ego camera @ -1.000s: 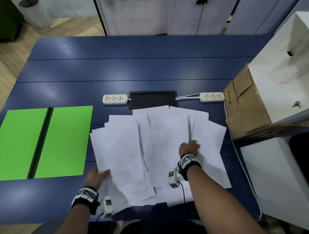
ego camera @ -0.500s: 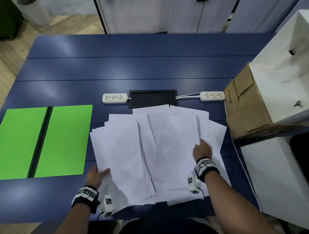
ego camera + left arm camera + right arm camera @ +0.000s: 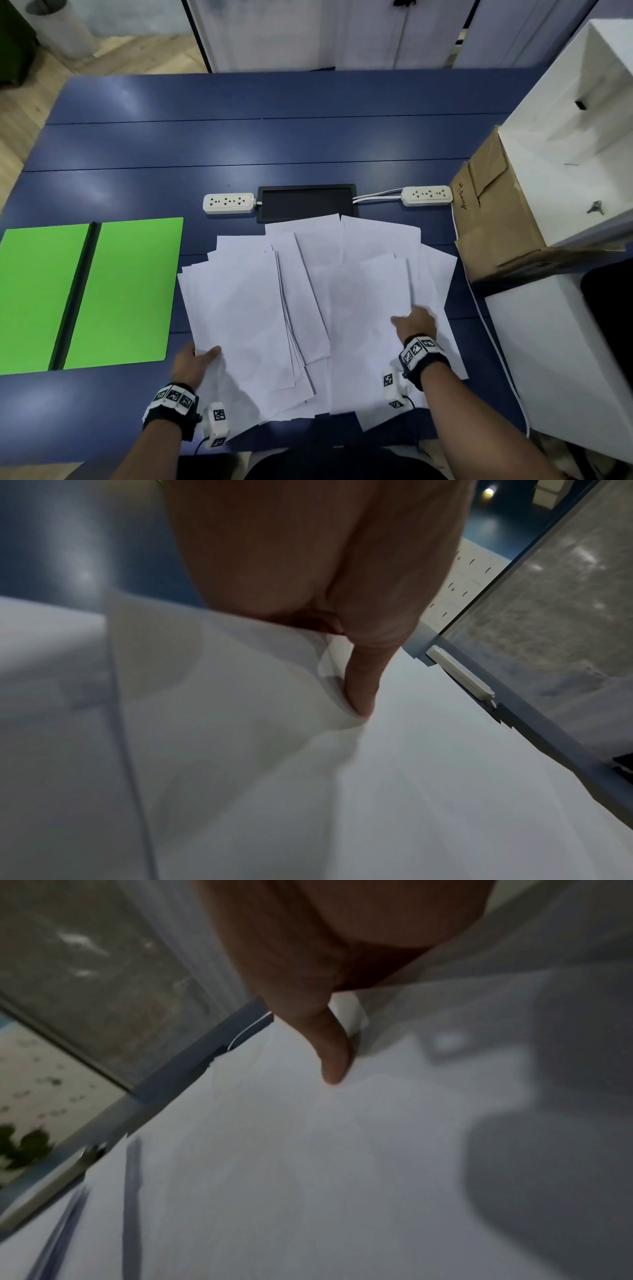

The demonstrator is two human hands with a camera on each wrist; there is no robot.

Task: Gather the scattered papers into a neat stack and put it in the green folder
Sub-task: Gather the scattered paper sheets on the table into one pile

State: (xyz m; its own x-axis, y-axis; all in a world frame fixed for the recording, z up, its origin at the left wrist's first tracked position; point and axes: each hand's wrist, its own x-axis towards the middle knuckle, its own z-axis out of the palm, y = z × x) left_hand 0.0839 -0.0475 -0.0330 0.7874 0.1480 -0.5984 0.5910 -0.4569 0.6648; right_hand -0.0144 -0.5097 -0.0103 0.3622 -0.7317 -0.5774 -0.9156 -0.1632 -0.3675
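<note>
left hand (image 3: 193, 365) pinches the near left corner of the papers (image 3: 308, 308), thumb on top; right hand (image 3: 416, 323) grips sheets at the right side of the spread. papers lie fanned and overlapping at the table's (image 3: 239, 144) near edge, not yet squared. green folder (image 3: 126, 291) lies open and unfilled at the left edge; gathering appears barely begun.

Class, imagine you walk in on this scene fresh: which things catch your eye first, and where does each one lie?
First, the fan of white papers spread over the near middle of the blue table, with the left hand pinching its left edge and the right hand at its right side. Next, the bright green folder, lying open to the left of the papers. A brown cardboard box stands at the right.
</note>
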